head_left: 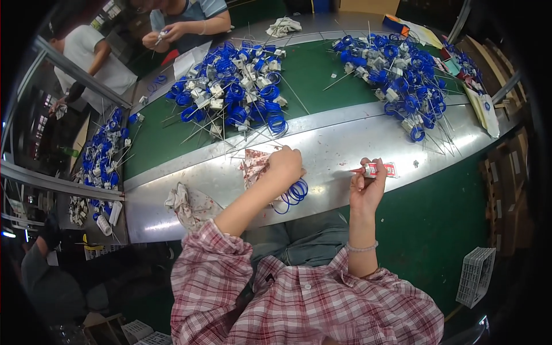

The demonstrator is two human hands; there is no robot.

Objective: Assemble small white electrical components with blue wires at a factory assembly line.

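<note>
My left hand (286, 165) is closed, palm down, over a red-stained cloth or paper (253, 164) on the metal table edge. What its fingers grip is hidden beneath them. A blue coil of tube or wire (295, 194) comes out from under this hand on the side towards me. To the right, my right hand (369, 187) holds a small red-and-white squeeze tube (380, 170). The tube's pointed red nozzle (357, 171) faces left, towards the other hand, with a gap between them. Red specks mark the metal near both hands.
A crumpled stained rag (192, 207) lies left of my left forearm. Beyond, on a green belt (313, 75), are heaps of blue-coiled parts (230, 86) with whitish blocks and thin rods, and another heap (402, 75). Across stands a co-worker (190, 23). A grey crate (476, 276) stands lower right.
</note>
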